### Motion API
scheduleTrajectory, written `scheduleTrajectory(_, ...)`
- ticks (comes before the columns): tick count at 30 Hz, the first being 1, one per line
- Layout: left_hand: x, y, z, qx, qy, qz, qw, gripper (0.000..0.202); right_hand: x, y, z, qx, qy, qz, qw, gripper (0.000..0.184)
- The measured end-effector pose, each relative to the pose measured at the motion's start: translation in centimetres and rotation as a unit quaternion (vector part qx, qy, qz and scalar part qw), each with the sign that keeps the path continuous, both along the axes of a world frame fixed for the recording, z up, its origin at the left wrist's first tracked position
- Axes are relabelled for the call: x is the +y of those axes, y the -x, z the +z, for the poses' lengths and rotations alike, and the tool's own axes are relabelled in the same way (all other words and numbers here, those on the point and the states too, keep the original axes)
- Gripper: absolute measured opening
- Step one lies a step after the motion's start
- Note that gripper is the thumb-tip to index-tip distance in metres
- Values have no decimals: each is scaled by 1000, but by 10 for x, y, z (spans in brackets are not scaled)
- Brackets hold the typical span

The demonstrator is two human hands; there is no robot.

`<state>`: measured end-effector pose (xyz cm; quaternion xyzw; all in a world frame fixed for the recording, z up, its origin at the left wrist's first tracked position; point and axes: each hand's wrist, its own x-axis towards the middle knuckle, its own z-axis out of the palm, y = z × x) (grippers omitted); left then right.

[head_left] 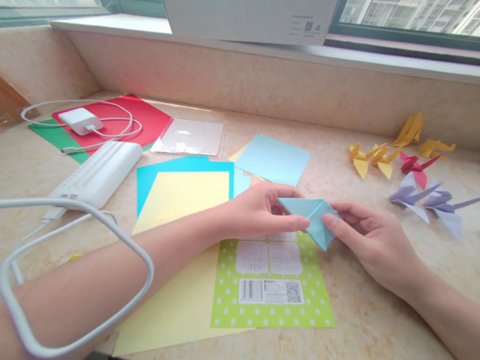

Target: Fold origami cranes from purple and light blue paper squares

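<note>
A light blue piece of folded origami paper is held between my two hands, above a green polka-dot paper packet with a barcode label. My left hand pinches its left side, thumb in front and fingers behind. On the right edge, my right hand grips the paper with the thumb on its front face; the fingers behind are partly hidden. Creases run across the paper's front. Beneath my left forearm lie a pale yellow sheet and a bright blue sheet.
Folded yellow cranes, a red crane and purple cranes stand at the right. Light blue square sheets lie behind my hands. A white power bank, a charger and a looping white cable occupy the left.
</note>
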<state>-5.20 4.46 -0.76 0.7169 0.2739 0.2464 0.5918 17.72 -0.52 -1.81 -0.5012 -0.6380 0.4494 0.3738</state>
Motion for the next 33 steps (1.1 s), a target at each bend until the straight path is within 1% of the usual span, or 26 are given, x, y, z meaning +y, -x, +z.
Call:
scheduleTrajectory(2, 0, 0, -1, -16, 11, -5, 1000, 40, 2, 0, 1, 27, 18, 1, 999, 28)
scheduleTrajectory(4, 2, 0, -3, -32, 7, -9, 999, 52, 3, 0, 2, 43, 35, 0, 998, 30)
scheduleTrajectory(6, 3, 0, -5, -42, -1, -2, 999, 56, 4, 0, 3, 50, 47, 2, 998, 33)
scheduleTrajectory(9, 4, -1, -7, -53, -5, 17, 998, 47, 4, 0, 3, 57, 49, 11, 997, 39)
scheduleTrajectory(12, 3, -2, -5, -48, -3, 19, 999, 37, 4, 0, 2, 57, 40, 15, 997, 43)
scheduleTrajectory(14, 2, -2, -2, -44, -1, 25, 999, 39, 4, 0, 2, 55, 38, 22, 998, 45)
scheduleTrajectory(18, -1, -1, 2, -43, -2, 51, 998, 59, 3, 2, 4, 48, 45, 31, 997, 49)
scheduleTrajectory(19, -2, -1, 3, -41, -4, 53, 998, 59, 3, 2, 4, 46, 48, 30, 997, 49)
scheduleTrajectory(25, -1, -1, 3, -26, -24, 53, 998, 40, 3, -1, 3, 35, 55, 35, 997, 49)
scheduleTrajectory(28, -1, -2, 1, -33, -29, 53, 998, 38, 2, -1, 2, 36, 43, 27, 998, 50)
scheduleTrajectory(33, 0, -3, -1, -39, -29, 73, 996, 41, 0, 0, 5, 53, 21, 18, 998, 52)
